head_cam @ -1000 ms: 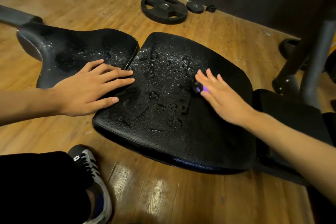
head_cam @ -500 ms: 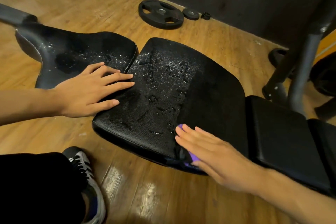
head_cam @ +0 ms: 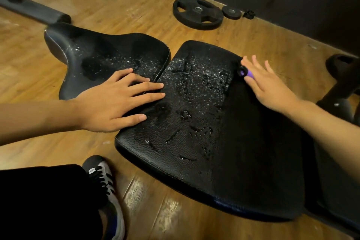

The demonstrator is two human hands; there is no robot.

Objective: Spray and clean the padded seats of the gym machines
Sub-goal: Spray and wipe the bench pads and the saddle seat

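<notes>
A black padded seat (head_cam: 194,161) fills the middle of the view, its left half beaded with spray droplets and its right strip wiped dull. A second narrower black pad (head_cam: 101,54), also speckled with droplets, adjoins it at the left. My left hand (head_cam: 120,101) lies flat, fingers spread, across the gap between the two pads. My right hand (head_cam: 268,84) presses a purple cloth (head_cam: 246,73) onto the seat's far right edge; only a small part of the cloth shows under the fingers.
Wooden floor (head_cam: 116,6) surrounds the bench. A large weight plate (head_cam: 197,12), a small plate (head_cam: 231,12) and a collar lie by the dark back wall. A black machine base (head_cam: 342,91) stands at right. My shoe (head_cam: 103,179) is by the seat's near edge.
My right hand slid the purple cloth from the seat's near edge back up to its far right edge. The left hand stayed flat in place.
</notes>
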